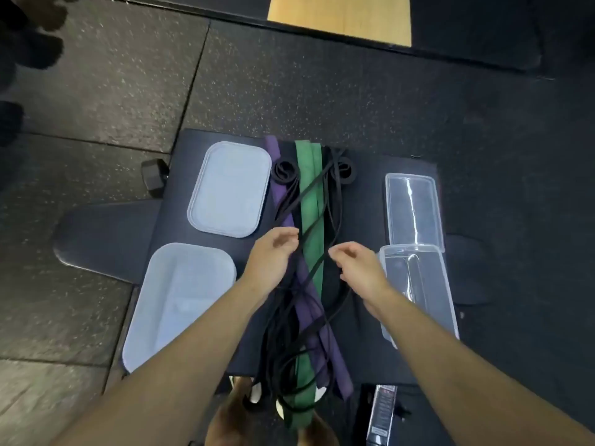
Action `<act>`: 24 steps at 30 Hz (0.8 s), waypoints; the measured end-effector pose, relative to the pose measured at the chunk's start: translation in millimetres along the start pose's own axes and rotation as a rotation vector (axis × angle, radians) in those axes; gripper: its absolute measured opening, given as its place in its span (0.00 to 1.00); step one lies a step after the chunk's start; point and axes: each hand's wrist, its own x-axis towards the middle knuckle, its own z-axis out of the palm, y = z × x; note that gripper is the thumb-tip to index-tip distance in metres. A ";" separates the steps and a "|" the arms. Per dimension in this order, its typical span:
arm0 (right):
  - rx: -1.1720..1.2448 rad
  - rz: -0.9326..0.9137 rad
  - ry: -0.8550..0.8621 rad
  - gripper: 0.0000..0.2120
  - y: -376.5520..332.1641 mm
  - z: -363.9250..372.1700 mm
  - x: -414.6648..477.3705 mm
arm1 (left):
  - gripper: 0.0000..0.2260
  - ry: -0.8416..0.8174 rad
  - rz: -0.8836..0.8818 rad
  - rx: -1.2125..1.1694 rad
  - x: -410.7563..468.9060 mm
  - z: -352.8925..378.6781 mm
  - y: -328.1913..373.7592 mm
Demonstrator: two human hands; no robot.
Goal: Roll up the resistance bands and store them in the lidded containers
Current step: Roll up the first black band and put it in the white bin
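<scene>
Dark rubber gym floor (289,91) lies all around, and a dark padded bench (363,194) sits on it with the bands and boxes on top.

Far left of the green band (306,169) are a blue lid (230,188) and, closer to the person, an open blue box (190,252). Just left of the green band, the left hand (273,252) has its fingers curled at the thin black bands (314,188). The picture is too blurry to tell if it really holds one. The purple band (336,368) lies long beside the green band and crosses under it. One rolled black band (285,170) sits just left of the green band at the far end. A second rolled black band (343,170) sits just right of it.

Just right of the green band, the right hand (357,268) has loosely bent fingers by a black loop. I cannot tell if it holds anything. Far right of the green band are a clear lid (413,214) and an open clear box (409,250).

The step now looks like pulling one black band out of the pile. It is best to pick just one loop and lift it slowly, so it does not drag the green and purple ones along. The other hand can press the pile down. Then lay the band flat, roll it tight from one end, and keep a thumb on the roll so it does not spring open.
</scene>
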 end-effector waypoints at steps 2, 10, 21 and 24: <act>-0.094 0.039 0.018 0.04 10.4 6.0 1.9 | 0.10 0.009 -0.058 0.050 -1.9 -3.5 -15.8; -0.202 0.192 -0.030 0.23 63.7 8.0 4.7 | 0.07 0.050 -0.234 0.200 -15.5 -7.0 -90.7; -0.116 0.091 -0.091 0.36 70.7 32.6 6.5 | 0.37 0.100 -0.362 0.099 -19.2 5.4 -94.4; -0.098 0.094 -0.116 0.35 72.1 39.9 5.3 | 0.41 0.109 -0.425 0.035 -14.2 7.3 -97.6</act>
